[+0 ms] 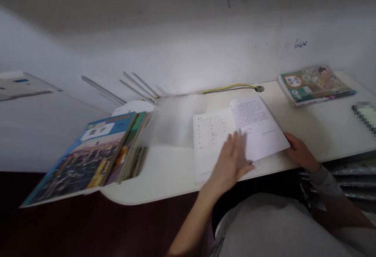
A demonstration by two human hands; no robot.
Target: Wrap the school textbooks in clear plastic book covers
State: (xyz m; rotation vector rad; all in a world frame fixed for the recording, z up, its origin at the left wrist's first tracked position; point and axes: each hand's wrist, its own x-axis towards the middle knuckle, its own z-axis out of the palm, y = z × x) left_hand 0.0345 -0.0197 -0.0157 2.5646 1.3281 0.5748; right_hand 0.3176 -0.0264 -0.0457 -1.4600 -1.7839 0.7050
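An open book point(261, 135) with printed white pages lies near the front edge of the white desk point(164, 178). My left hand point(230, 161) is over the lower part of its fold, fingers stretched out and slightly smeared by motion. At the book's right lower corner, my right hand point(301, 151) grips the page edge; its fingertips are partly hidden. The left page carries short, spaced-out lines, while the right one is filled with denser text in its upper part.
A row of upright books point(96, 147) stands at the desk's left end, beside a blurred translucent panel point(176, 120). A stack of books point(317, 83) lies at the back right. Yellow and black cables point(232, 88) run along the wall to a desk hole point(259, 88).
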